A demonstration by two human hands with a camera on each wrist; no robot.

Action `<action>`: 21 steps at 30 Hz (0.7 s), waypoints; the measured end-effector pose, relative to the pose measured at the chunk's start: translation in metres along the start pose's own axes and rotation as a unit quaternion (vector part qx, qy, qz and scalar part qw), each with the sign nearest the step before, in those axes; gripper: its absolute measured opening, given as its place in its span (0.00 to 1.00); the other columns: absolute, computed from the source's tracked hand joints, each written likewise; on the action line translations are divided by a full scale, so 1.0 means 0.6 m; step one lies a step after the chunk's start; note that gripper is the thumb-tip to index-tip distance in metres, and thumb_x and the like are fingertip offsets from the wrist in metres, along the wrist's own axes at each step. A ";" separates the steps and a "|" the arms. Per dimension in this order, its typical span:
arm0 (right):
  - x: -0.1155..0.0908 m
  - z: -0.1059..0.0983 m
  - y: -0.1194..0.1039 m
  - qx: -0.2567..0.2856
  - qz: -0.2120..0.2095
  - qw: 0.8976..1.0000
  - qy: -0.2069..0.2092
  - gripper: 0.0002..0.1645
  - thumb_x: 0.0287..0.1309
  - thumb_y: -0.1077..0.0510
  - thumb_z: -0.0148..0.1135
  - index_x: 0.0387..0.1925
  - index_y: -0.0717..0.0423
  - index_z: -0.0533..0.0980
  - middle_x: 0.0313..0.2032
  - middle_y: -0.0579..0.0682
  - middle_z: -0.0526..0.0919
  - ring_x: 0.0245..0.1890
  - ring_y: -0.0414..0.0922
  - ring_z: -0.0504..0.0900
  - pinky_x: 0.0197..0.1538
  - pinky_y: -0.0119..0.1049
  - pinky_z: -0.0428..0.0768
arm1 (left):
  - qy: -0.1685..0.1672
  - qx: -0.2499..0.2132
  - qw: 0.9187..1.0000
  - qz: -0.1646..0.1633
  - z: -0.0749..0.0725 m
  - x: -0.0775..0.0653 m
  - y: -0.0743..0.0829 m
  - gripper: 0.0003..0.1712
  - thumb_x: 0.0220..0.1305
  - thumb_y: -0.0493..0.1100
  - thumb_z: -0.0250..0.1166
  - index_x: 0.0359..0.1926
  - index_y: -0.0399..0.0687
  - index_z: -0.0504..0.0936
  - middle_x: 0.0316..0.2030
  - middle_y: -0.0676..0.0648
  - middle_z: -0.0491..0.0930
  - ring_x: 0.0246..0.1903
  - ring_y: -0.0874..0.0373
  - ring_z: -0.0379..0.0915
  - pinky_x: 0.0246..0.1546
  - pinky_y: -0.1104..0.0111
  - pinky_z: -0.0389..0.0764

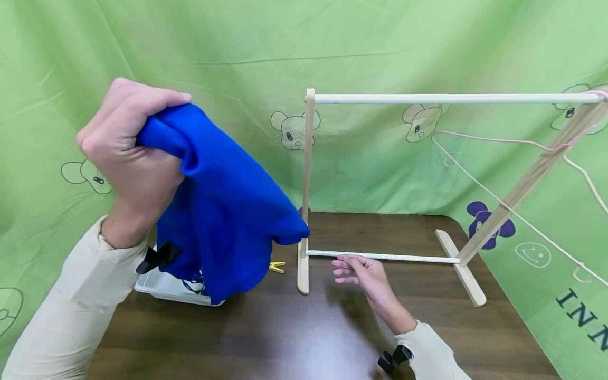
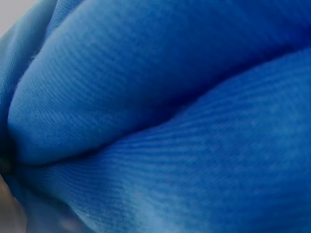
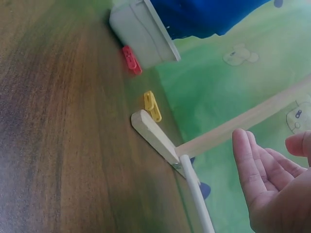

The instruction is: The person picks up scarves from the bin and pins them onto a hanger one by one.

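Note:
High on the left, my left hand grips a bunched blue cloth, whose folds hang down toward the table. Blue ribbed fabric fills nearly the whole left wrist view. My right hand holds nothing and hovers near the lower white bar of a wooden rack. In the right wrist view the fingers of the right hand are loosely extended. Partly behind the cloth stands a white plastic tub; some dark strings show at its opening.
A yellow clothespin and a red clothespin lie on the brown table between tub and rack. Pale wire hangers hang at the rack's right end. A green printed curtain stands behind.

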State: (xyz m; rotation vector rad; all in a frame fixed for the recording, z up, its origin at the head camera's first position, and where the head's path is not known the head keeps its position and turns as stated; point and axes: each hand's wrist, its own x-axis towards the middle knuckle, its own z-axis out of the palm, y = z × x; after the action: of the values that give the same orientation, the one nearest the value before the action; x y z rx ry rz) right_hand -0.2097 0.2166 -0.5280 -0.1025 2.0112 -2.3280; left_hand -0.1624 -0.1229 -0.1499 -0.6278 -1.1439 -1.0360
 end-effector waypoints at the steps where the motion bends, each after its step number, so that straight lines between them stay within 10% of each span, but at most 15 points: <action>1: -0.001 -0.001 0.000 0.002 -0.003 1.000 -0.001 0.28 0.60 0.47 0.56 0.50 0.67 0.75 0.42 0.59 0.84 0.37 0.54 0.85 0.39 0.48 0.82 | -0.001 -0.005 1.000 -0.001 0.002 0.000 0.002 0.12 0.51 0.34 0.58 0.18 0.39 0.85 0.17 0.38 0.79 0.23 0.57 0.72 0.31 0.70 0.70; 12: 0.005 -0.046 0.007 0.026 -0.022 0.999 0.023 0.27 0.61 0.50 0.56 0.53 0.67 0.73 0.43 0.62 0.83 0.38 0.59 0.84 0.40 0.51 0.81 | -0.010 -0.024 1.000 -0.009 0.017 -0.010 0.021 0.12 0.51 0.35 0.57 0.18 0.40 0.86 0.18 0.40 0.80 0.23 0.54 0.74 0.30 0.70 0.72; 21: -0.076 0.018 -0.150 0.020 -0.017 0.999 0.043 0.20 0.62 0.54 0.55 0.47 0.67 0.76 0.40 0.59 0.85 0.35 0.51 0.86 0.40 0.46 0.82 | -0.048 -0.018 0.999 -0.009 0.021 -0.033 0.023 0.14 0.53 0.36 0.55 0.20 0.39 0.85 0.18 0.39 0.79 0.23 0.52 0.74 0.31 0.70 0.73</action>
State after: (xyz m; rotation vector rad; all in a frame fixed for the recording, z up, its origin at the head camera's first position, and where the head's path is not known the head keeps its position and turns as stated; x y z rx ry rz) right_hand -0.1637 0.2234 -0.4376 -0.0367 2.0147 -2.4321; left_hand -0.1566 -0.0997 -0.1632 -0.7023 -1.2189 -1.0537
